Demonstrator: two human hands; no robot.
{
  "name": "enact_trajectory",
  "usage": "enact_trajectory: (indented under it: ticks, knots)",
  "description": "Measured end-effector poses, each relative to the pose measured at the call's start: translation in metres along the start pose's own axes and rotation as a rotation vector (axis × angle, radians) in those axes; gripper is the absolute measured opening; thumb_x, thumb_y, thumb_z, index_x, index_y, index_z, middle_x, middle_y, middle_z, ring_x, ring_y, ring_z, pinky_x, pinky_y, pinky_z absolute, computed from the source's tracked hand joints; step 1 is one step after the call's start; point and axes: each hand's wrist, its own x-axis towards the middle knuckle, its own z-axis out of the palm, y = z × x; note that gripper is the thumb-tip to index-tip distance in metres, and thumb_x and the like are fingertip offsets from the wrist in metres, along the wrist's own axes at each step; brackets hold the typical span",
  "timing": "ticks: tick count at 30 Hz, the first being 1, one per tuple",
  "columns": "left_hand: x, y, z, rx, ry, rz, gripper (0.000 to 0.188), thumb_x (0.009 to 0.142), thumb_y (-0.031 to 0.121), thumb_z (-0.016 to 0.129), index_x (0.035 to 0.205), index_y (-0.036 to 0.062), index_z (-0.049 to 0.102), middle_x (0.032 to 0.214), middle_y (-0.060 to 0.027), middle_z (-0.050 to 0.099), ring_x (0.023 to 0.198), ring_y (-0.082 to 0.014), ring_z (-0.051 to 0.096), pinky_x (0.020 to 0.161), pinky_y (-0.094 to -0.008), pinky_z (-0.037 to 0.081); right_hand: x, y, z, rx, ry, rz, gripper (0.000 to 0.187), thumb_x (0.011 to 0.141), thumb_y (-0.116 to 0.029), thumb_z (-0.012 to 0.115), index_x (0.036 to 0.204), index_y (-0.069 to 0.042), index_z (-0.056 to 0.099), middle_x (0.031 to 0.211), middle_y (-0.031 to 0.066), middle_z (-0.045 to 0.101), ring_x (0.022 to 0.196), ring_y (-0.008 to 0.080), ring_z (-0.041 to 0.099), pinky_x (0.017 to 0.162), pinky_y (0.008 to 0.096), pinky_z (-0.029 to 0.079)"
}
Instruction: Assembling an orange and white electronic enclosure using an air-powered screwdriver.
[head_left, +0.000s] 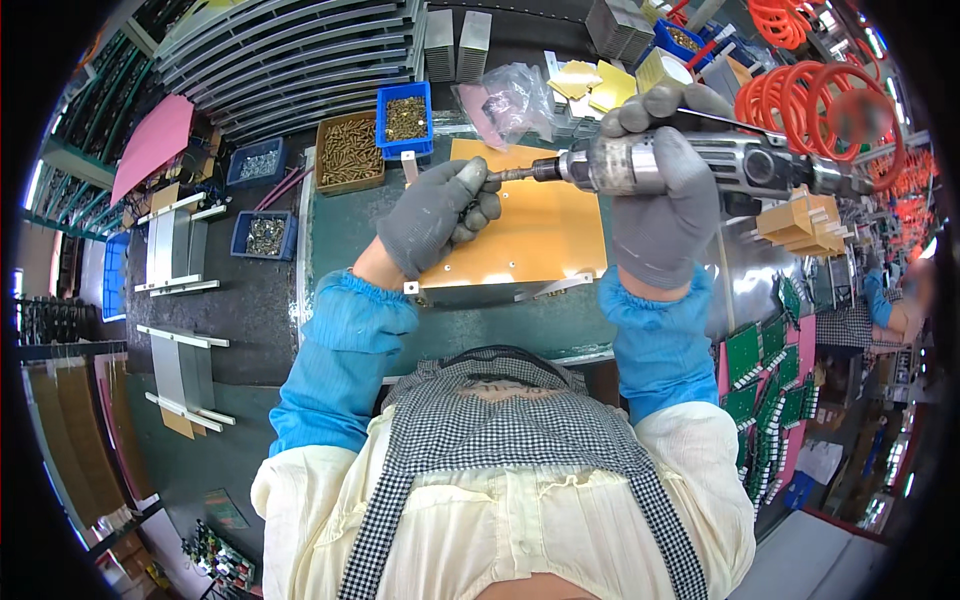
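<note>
Grey-gloved right hand [668, 205] is gripping a silver power driver [622, 165] over an orange panel [550, 232]; left hand [432, 217] is pinching the driver's bit [516, 173]

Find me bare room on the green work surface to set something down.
Bare green work surface lies between the cardboard screw box and left sleeve; another strip, between the orange panel and checkered apron. The far side is crowded: blue hardware bin, clear plastic bag.

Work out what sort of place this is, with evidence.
Probably a factory assembly area: the gloved right hand grips a power driver, a brown box holds small fasteners, and what look like green circuit boards lie at the right.
</note>
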Motion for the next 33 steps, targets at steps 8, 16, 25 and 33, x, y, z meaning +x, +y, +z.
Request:
enact_trajectory:
  ticks: [8, 16, 25, 33]
  knots:
    - [-0.001, 0.001, 0.001, 0.043, 0.008, -0.011, 0.034, 0.101, 0.040, 0.047, 0.096, 0.0073, 0.053, 0.072, -0.0004, 0.052, 0.054, -0.0043, 0.039, 0.044, -0.0180, 0.031, -0.002, 0.013, -0.002, 0.039, 0.147, 0.033, 0.036, 0.085, 0.001, 0.055, 0.120, -0.003, 0.051, 0.103, 0.0110, 0.061, 0.090, 0.0213, 0.063, 0.081, 0.0390, 0.056]
    - [0.003, -0.004, 0.000, 0.008, 0.010, 0.029, 0.032, 0.102, 0.037, 0.046, 0.103, 0.0065, 0.055, 0.073, -0.0004, 0.053, 0.052, -0.0041, 0.038, 0.043, -0.0178, 0.031, -0.005, 0.009, 0.008, -0.077, 0.169, -0.010, 0.033, 0.085, 0.001, 0.056, 0.118, -0.002, 0.052, 0.101, 0.0112, 0.062, 0.089, 0.0225, 0.064, 0.078, 0.0393, 0.057]
    - [0.003, -0.002, -0.006, -0.331, 0.021, -0.026, 0.027, 0.095, 0.013, 0.047, 0.121, 0.0036, 0.049, 0.089, -0.0046, 0.053, 0.067, -0.0067, 0.043, 0.052, -0.0177, 0.036, 0.001, 0.024, -0.001, -0.321, 0.123, 0.086, 0.035, 0.079, 0.009, 0.062, 0.111, -0.003, 0.055, 0.093, 0.0089, 0.062, 0.074, 0.0152, 0.061, 0.060, 0.0277, 0.051]
    - [0.009, -0.017, -0.020, -0.482, -0.115, 0.053, 0.028, 0.088, -0.001, 0.047, 0.116, -0.0033, 0.048, 0.100, -0.0098, 0.053, 0.081, -0.0129, 0.051, 0.061, -0.0203, 0.045, 0.003, 0.034, 0.003, -0.321, 0.060, 0.140, 0.034, 0.079, 0.010, 0.064, 0.109, -0.003, 0.056, 0.096, 0.0075, 0.064, 0.076, 0.0141, 0.063, 0.060, 0.0262, 0.052]
